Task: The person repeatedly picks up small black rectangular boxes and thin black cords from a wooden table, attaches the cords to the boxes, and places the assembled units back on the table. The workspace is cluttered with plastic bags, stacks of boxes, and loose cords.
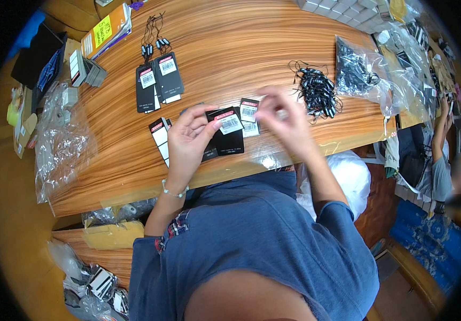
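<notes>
Thumb and fingers of the left hand (190, 131) pinch one flat black tag (231, 140) over the near middle of the wood-grained table (241, 48). The right hand (288, 120), blurred, curls just right of narrow cards (248, 110) bearing two white stickers; whether it grips anything, I cannot tell. Far left lie two piles of smooth dark tags (172, 81) with looped strings (147, 50); right, one tangled heap of shiny black cords (317, 91) beside a crinkled clear bag (382, 88).
</notes>
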Available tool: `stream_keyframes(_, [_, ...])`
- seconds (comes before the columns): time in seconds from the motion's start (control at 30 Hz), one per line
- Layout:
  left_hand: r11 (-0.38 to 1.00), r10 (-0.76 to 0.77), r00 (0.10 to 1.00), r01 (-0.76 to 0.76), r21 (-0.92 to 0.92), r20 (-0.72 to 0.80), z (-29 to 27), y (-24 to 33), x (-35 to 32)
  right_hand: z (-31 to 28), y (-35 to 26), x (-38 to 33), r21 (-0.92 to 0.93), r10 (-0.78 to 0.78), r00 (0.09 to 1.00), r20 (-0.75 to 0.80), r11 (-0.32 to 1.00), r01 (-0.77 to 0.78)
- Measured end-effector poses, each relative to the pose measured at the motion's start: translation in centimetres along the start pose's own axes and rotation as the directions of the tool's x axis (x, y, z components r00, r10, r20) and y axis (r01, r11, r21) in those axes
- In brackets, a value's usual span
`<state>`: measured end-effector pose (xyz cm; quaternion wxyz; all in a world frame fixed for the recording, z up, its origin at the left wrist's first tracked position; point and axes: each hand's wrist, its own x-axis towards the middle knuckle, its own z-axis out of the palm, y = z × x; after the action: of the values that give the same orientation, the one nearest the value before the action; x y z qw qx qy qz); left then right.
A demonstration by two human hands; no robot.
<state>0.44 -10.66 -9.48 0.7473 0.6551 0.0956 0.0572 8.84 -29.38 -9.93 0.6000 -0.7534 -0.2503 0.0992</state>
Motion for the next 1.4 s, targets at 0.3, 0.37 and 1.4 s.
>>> stream_keyframes(0.3, [0.999, 0.011, 0.999, -0.013, -0.036, -0.045, -1.1, -0.2, 0.7, -12.6, 3.9, -3.7, -0.633, 0.122, 0.974, -0.193, 0.742, -0.219])
stream_keyframes(0.37, [0.998, 0.001, 1.0, -0.002, -0.064, -0.026, -1.0, -0.4, 0.7, -11.9, 4.0, -4.2, -0.629, 0.17, 0.975, -0.143, 0.745, -0.222])
stream_keyframes(1.4, [0.994, -0.1, 0.988, 0.104, -0.028, 0.122, -0.8, 0.1, 0.4, -14.3, 3.9, -2.1, -0.146, 0.283, 0.925, -0.252, 0.934, -0.325])
